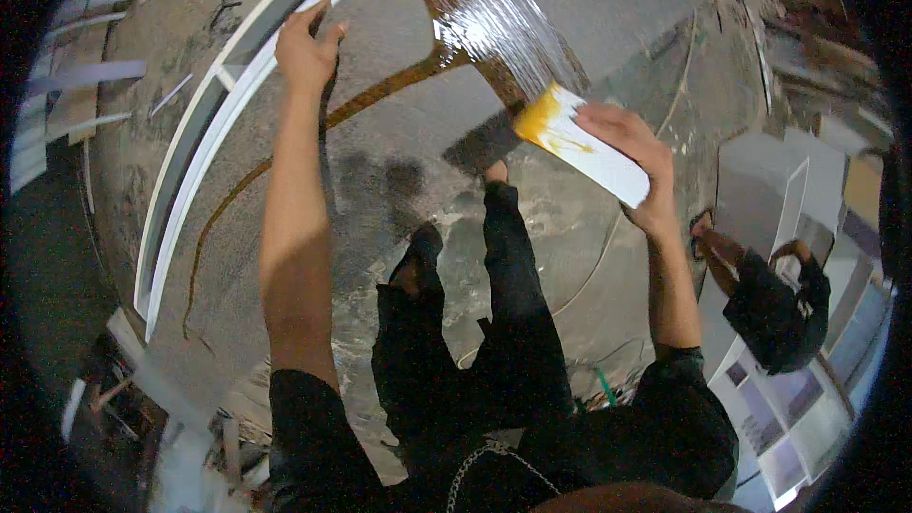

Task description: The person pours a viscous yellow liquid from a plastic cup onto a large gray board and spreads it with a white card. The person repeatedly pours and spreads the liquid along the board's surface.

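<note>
My right hand (pixel 632 152) is wrapped round a white flat glue spreader (pixel 598 161), whose far left end is smeared yellow-brown. Just beyond that end, wet brown glue (pixel 503 33) lies in fine combed lines over a grey panel (pixel 380 14). A thinner brown trail (pixel 252 176) of glue curves across the panel toward the near left. My left hand (pixel 309 52) is at the panel's left side, its fingers closed over the edge of a long white frame (pixel 214 119), with the thumb standing apart. The frame appears bent by the lens.
Another person (pixel 774 299) in dark clothes is at the right, beside pale panels and frames (pixel 784 399). A thin cord (pixel 608 252) runs over the stained concrete floor (pixel 598 214). Pale strips (pixel 90 76) lie at the far left, and scraps (pixel 119 389) at the near left.
</note>
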`<state>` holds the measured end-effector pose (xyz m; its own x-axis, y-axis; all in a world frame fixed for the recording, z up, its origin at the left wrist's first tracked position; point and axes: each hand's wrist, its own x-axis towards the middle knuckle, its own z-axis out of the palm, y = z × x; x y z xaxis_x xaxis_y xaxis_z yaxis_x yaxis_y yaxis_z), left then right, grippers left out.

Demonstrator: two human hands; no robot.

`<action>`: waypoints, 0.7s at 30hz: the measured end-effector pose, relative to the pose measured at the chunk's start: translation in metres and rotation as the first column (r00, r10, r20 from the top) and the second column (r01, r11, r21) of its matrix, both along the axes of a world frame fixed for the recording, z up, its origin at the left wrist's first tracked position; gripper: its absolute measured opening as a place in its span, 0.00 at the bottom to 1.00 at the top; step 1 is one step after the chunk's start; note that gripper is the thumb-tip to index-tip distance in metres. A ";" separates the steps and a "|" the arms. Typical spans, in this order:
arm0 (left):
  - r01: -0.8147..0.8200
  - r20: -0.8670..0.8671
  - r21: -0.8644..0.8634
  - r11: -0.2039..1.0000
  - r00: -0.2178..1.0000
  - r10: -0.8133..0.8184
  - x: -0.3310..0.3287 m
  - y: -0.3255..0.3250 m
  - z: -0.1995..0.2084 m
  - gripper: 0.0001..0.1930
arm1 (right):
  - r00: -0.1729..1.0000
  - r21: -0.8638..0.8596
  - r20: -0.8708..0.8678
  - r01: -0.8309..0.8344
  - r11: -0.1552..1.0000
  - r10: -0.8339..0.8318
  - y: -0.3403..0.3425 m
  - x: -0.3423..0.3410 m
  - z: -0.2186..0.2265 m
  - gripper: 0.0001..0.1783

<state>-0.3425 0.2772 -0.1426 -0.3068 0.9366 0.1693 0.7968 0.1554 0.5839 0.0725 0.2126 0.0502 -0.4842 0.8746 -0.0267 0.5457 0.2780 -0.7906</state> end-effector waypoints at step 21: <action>-0.192 -0.003 -0.019 0.981 0.981 0.192 -0.035 -0.058 0.019 0.11 | 0.868 0.651 0.496 -0.346 0.676 -0.033 0.161 -0.164 -0.136 0.29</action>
<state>-0.3774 0.2192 -0.1237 -0.4806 0.8635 0.1529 0.7522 0.3163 0.5781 -0.0916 0.3738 -0.0854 -0.7130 0.6270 0.3137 0.6595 0.7517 -0.0036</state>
